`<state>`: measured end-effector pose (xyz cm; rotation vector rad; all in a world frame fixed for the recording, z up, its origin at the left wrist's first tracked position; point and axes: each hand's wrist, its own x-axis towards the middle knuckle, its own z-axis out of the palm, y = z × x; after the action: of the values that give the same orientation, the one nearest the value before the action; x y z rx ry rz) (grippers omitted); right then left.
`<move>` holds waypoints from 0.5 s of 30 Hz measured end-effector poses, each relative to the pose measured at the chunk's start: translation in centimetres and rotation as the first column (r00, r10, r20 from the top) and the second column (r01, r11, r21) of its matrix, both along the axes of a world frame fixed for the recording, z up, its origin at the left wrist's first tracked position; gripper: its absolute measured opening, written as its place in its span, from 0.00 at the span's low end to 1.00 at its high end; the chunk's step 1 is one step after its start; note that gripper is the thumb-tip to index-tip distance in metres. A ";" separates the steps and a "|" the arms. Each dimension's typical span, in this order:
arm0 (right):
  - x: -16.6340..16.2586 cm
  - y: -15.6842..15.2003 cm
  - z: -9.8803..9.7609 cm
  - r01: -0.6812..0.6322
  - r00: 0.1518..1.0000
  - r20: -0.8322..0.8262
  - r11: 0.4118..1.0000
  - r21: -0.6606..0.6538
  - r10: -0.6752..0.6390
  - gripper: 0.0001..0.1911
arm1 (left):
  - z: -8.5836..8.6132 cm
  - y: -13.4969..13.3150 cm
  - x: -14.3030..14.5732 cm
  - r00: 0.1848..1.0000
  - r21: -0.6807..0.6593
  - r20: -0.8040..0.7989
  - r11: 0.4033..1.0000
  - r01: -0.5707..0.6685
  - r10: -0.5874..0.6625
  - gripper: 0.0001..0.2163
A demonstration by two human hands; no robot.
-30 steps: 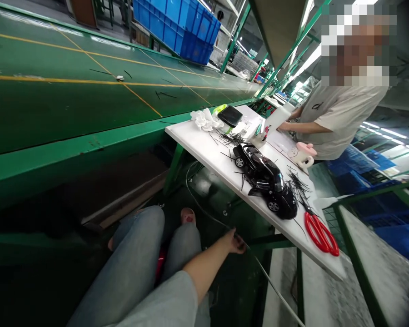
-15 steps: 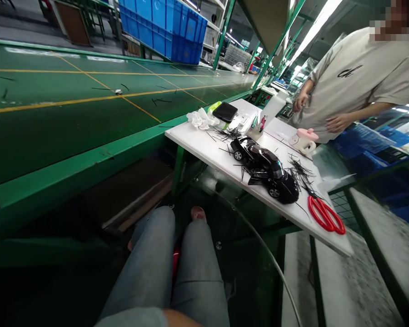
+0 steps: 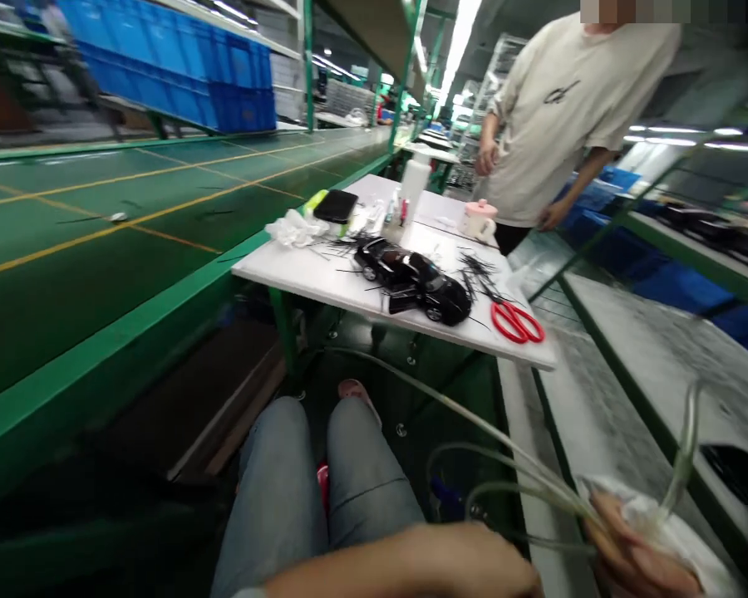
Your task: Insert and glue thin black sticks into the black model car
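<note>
My right hand (image 3: pixel 620 544), at the lower right, is closed around a looped clear hose (image 3: pixel 504 428). White cloth-like material (image 3: pixel 691 540) lies against this hand; whether it is gripped too is unclear. My left forearm crosses above my lap, and my left hand (image 3: pixel 486 565) is blurred near the bottom edge, its fingers not readable. A small blue part (image 3: pixel 447 498) hangs by the hose loops, too smeared to name. On the white table ahead stands a black model car (image 3: pixel 415 278) with a door open, beside red-handled scissors (image 3: pixel 516 322).
Black strips (image 3: pixel 477 266), crumpled white tissue (image 3: pixel 296 228), a dark flat object (image 3: pixel 335 206) and a pink-lidded mug (image 3: pixel 479 220) are on the table (image 3: pixel 274 270). A green conveyor (image 3: pixel 180 282) runs along the left. Another person in a pale shirt (image 3: pixel 573 108) stands behind.
Both my hands have come into view low on the right, the right one with the hose. My view has turned right. The other person's nearer arm has dropped to the side.
</note>
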<state>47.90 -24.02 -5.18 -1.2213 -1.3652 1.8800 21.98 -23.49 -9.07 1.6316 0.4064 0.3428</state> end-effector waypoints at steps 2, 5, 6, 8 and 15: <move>0.6 -0.4 1.9 0.156 0.988 -0.021 0.987 0.024 -0.156 0.32 | 3.5 1.6 -1.5 0.993 0.118 0.070 0.987 -0.106 0.098 0.09; 0.9 -0.8 6.4 0.251 0.966 0.050 0.967 0.052 -0.254 0.29 | 7.3 5.9 -4.0 0.814 0.381 0.253 0.719 -0.581 0.524 0.20; 1.1 -1.0 8.1 0.256 0.964 0.056 0.963 0.080 -0.261 0.26 | 7.6 7.6 -4.2 0.806 0.427 0.258 0.686 -0.590 0.533 0.27; 1.9 -1.6 11.6 0.268 0.959 0.046 0.946 0.182 -0.281 0.21 | 6.9 10.6 -3.5 0.847 0.399 0.086 0.761 -0.512 0.525 0.36; 5.1 -6.3 19.6 0.571 0.773 -0.047 0.661 0.487 -0.633 0.23 | 4.2 14.6 3.2 0.940 0.286 -0.035 0.905 -0.316 0.340 0.12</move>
<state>52.95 -30.35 14.41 -1.3235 -1.1738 0.9350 25.18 -8.85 -4.90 1.8550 0.7294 0.6081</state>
